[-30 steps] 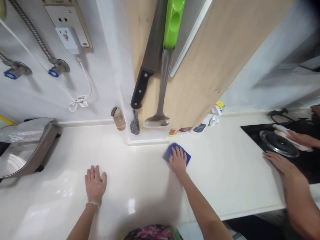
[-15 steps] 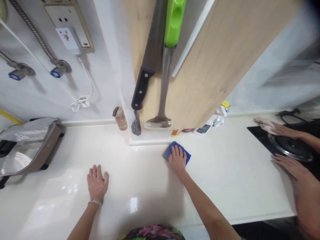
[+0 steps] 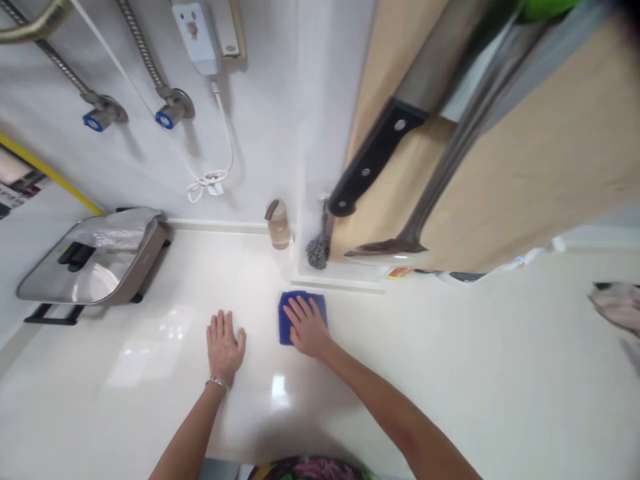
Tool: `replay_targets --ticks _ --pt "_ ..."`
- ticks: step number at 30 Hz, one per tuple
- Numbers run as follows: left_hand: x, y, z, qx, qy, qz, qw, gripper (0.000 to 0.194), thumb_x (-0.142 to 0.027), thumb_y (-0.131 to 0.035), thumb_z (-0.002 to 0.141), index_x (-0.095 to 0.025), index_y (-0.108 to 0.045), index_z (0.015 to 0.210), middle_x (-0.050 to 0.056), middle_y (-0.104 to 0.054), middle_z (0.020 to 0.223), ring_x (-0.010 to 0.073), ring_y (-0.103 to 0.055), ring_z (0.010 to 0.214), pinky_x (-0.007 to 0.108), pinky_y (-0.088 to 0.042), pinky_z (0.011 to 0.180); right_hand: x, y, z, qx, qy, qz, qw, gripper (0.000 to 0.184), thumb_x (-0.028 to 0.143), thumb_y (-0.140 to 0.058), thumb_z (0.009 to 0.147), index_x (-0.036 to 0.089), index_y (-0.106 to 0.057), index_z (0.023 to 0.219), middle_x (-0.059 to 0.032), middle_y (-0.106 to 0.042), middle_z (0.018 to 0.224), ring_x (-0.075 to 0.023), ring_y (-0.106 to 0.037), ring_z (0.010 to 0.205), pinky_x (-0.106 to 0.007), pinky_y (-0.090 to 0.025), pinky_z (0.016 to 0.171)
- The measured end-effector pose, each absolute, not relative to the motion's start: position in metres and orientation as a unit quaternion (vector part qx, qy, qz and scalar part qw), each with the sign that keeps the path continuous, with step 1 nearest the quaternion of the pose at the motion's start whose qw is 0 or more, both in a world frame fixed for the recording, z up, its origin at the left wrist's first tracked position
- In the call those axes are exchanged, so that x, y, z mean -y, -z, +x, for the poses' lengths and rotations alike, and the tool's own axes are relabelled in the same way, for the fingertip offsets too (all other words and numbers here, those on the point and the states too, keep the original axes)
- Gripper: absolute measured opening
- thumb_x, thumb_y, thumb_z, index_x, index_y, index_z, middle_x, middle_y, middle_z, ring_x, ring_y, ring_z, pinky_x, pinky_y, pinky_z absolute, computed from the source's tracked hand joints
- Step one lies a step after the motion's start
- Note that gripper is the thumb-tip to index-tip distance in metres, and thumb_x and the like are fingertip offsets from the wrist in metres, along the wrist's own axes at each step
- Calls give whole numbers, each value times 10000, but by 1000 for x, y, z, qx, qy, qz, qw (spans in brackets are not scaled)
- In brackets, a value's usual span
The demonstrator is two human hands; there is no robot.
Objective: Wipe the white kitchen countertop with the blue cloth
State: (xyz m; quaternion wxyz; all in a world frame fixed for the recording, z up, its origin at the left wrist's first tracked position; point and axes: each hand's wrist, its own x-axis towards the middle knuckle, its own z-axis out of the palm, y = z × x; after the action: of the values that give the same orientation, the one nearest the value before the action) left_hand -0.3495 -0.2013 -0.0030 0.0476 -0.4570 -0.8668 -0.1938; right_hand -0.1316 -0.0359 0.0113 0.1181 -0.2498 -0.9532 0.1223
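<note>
My right hand (image 3: 311, 328) presses a folded blue cloth (image 3: 285, 327) onto the white countertop (image 3: 165, 407), fingers stretched across it. The cloth lies just in front of the low ledge under the hanging utensils. To the left, my left hand (image 3: 225, 347) rests palm down on the bare counter, fingers out and thumb apart, with a bracelet (image 3: 219, 382) at its wrist. It holds nothing. Behind the hands, a brownish bottle (image 3: 278, 227) stands against the wall.
An electric pan (image 3: 120, 280) with a glass lid sits at the left. A black-handled knife (image 3: 377, 157), a steel ladle (image 3: 440, 173) and a wire scrubber (image 3: 319, 251) hang before a wooden board (image 3: 540, 180). A pale cloth (image 3: 617, 305) shows at the right edge.
The view has turned left. My right hand has slid the blue cloth leftward over the counter, closer to my left hand, which stays put. Another person's hands have mostly left the picture.
</note>
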Motion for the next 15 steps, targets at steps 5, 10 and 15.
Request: replay_targets --ticks 5,10,15 --pt "203 2 -351 870 186 -454 39 593 -394 -385 974 -101 -411 1489 198 -332 1606 325 -173 1541 564 -192 1246 35 -18 -189 965 -164 -162 123 625 337 -481 924 194 -384 1526 -87 -345 1619 -298 -227 1511 -540 -86 1255" --pt "202 0 -352 874 178 -452 27 603 -409 -381 970 -115 -409 1496 187 -330 1611 326 -183 1539 570 -189 1244 21 -20 -210 959 -196 -151 140 572 320 -503 919 230 -452 1482 -57 -377 1605 -261 -276 1489 -487 -113 1255" --pt "200 0 -355 878 168 -446 32 611 -423 -372 969 -134 -401 1506 173 -337 1610 324 -202 1534 565 -197 1244 19 -15 -166 954 -191 -165 162 580 352 -508 933 233 -435 1496 -62 -402 1590 -252 -291 1480 -480 -157 1249"
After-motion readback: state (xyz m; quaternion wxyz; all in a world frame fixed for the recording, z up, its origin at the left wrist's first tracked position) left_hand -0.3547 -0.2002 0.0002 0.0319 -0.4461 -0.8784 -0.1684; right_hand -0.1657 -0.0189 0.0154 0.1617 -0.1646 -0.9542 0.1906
